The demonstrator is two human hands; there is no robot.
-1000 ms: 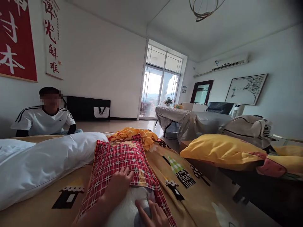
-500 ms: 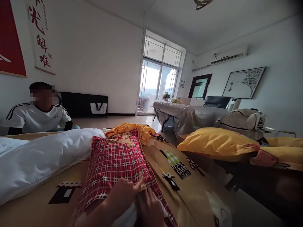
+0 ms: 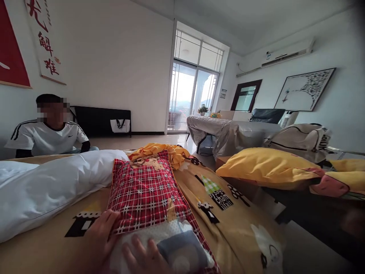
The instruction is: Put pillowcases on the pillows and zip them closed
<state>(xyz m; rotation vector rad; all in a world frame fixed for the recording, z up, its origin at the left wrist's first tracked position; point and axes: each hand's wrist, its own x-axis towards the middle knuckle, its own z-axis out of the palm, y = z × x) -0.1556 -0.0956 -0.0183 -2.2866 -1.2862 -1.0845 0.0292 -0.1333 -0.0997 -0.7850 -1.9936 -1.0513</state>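
A red plaid pillowcase (image 3: 145, 194) with an orange edge lies on the bed, its mouth toward me. Out of that mouth comes a white pillow (image 3: 171, 228) with a grey-blue band (image 3: 182, 241). At the left corner of the mouth, my left hand (image 3: 99, 238) is closed on the pillowcase edge; its thumb is partly hidden. My right hand (image 3: 145, 257) lies on the white pillow with fingers spread, somewhat blurred and cut off by the lower frame edge.
A tan printed sheet (image 3: 222, 232) covers the bed. To the left lies a long white pillow or quilt (image 3: 65, 182); yellow pillows (image 3: 265, 167) are at the right. A seated person (image 3: 54, 133) is beyond the bed. A covered table (image 3: 211, 123) stands behind.
Both hands have come apart from the right part of the pillowcase mouth. My left hand moved left to its corner, my right onto the white pillow, which shows more now.
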